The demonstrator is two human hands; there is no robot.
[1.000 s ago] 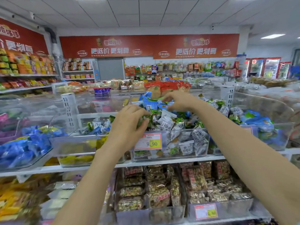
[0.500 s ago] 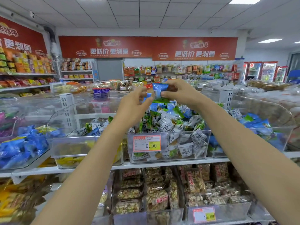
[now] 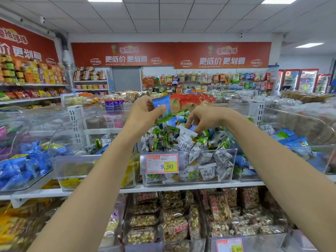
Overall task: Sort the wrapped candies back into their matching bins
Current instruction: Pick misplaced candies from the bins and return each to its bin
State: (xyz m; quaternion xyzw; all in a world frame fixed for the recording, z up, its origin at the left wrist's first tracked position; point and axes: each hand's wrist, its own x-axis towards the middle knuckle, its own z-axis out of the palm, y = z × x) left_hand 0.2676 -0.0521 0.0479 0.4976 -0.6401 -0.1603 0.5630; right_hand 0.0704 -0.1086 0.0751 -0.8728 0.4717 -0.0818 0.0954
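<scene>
While the left hand [image 3: 143,116] pinches a small blue foil-wrapped candy packet [image 3: 161,106] above the clear plastic bin [image 3: 233,160], the right hand [image 3: 205,117] dips curled fingers into that bin's heap of white-and-green wrapped candies [image 3: 185,140]. Whether it grips one cannot be told. An orange-and-yellow price tag [image 3: 161,163] fronts the bin.
</scene>
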